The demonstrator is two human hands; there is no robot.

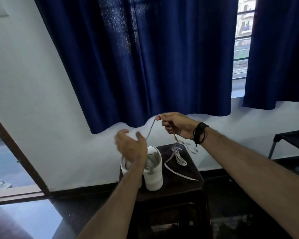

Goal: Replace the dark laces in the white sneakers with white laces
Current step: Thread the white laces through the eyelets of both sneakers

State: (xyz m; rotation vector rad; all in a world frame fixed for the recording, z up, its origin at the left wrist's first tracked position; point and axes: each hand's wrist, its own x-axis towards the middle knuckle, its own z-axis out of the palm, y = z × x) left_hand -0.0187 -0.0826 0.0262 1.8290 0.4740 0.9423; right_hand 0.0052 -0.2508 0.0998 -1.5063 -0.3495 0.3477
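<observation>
Two white sneakers stand side by side on a small dark table (pixel 183 188). The right sneaker (pixel 154 171) shows fully; the left sneaker (pixel 126 167) is partly hidden behind my left arm. My right hand (pixel 175 125) is raised above the table and pinches a pale lace (pixel 150 129) that runs down to the right sneaker; its other part hangs below the hand. My left hand (pixel 130 145) hovers open above the sneakers, blurred, holding nothing. A white lace (pixel 176 161) lies in loops on the table to the right of the sneakers.
A white wall and dark blue curtains (pixel 145 66) stand right behind the table. A black frame (pixel 290 142) is at the far right. A doorway (pixel 7 161) opens at the left. The floor is dark and glossy.
</observation>
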